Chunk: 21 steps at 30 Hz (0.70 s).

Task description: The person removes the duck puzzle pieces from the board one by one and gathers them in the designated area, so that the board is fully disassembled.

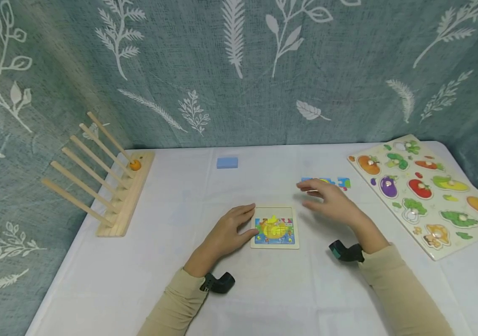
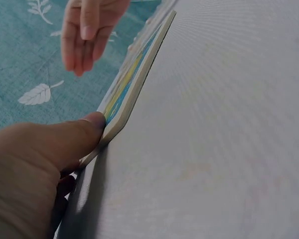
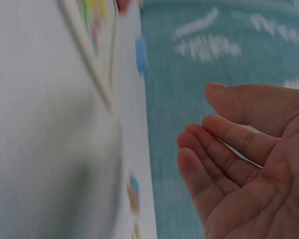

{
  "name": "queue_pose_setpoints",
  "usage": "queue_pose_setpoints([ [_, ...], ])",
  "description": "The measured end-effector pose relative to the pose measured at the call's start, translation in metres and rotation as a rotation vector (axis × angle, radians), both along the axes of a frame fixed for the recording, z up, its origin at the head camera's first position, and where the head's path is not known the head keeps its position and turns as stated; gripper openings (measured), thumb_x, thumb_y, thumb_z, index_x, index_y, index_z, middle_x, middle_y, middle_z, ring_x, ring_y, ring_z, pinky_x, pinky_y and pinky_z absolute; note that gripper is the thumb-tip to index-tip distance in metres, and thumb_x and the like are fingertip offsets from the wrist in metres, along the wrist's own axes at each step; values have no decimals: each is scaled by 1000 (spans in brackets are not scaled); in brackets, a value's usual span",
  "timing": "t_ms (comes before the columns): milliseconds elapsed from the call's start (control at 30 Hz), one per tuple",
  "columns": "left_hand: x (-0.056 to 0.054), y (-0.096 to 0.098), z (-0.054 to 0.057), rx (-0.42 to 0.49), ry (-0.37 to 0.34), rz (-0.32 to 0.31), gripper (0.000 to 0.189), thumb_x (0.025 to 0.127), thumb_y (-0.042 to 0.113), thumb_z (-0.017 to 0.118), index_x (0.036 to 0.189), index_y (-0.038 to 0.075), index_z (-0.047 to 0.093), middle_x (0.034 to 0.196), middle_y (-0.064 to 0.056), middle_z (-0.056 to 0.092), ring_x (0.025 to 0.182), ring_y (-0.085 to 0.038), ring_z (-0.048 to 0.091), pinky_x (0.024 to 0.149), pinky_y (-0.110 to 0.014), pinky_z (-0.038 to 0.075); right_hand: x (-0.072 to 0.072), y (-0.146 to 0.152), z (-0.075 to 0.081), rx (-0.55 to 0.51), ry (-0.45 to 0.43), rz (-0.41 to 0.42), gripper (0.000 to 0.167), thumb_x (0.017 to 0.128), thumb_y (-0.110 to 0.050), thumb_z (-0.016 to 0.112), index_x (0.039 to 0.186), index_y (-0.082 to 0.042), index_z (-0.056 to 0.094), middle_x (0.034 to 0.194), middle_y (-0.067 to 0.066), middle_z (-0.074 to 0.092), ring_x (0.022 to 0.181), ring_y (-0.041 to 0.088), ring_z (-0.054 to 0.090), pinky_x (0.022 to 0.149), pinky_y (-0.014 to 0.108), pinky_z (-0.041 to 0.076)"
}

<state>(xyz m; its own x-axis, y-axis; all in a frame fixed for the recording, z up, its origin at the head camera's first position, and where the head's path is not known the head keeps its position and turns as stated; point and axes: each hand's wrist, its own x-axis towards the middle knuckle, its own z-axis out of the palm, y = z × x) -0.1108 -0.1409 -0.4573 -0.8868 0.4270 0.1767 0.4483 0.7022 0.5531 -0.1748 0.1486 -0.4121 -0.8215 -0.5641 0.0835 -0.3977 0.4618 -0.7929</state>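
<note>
Handle the square, cream-rimmed, wooden-looking puzzle board (image 1: 272,212), lower centre of the head view, as likely light and stiff, by its rim, your left hand (image 1: 227,233) gripping its left edge, your right hand (image 1: 332,204) open and empty.

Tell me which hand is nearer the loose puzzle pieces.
Right. The right hand hovers just on the near side of the pieces; the left hand is farther off, holding the left side of the frame.

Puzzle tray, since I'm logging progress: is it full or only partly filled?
Partly filled: in the head view, picture pieces cover the lower part of the puzzle tray; its top strip is bare.
</note>
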Motion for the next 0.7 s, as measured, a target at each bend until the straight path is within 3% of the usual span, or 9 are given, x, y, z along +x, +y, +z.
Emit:
queue_pose_setpoints([
  [200,-1,-1,-1,12,49,-22,45,84,26,72,119,-1,65,132,-10,58,127,-25,51,107,-39,43,17,-39,-3,-11,-57,116,43,90,-7,63,130,4,52,128,21,56,120,34,54,102,43,47],
  [333,1,-1,-1,2,131,-63,33,85,22,72,110,1,71,124,-10,64,121,-24,57,102,-37,48,26,-59,-11,12,-101,169,45,91,-11,63,132,2,50,130,19,55,119,33,56,100,42,49],
  [500,6,-1,0,-30,243,-121,27,85,19,72,105,2,73,116,-10,68,114,-22,62,96,-34,52,34,-73,-22,78,-62,153,45,88,-12,66,130,-1,53,128,13,57,117,27,56,100,43,47],
  [700,13,-3,1,20,254,-119,28,82,18,75,103,0,73,116,-15,66,111,-24,63,89,-35,55,36,-77,-30,105,-3,135,44,87,-12,67,129,-3,56,126,10,55,117,26,54,101,45,46],
])
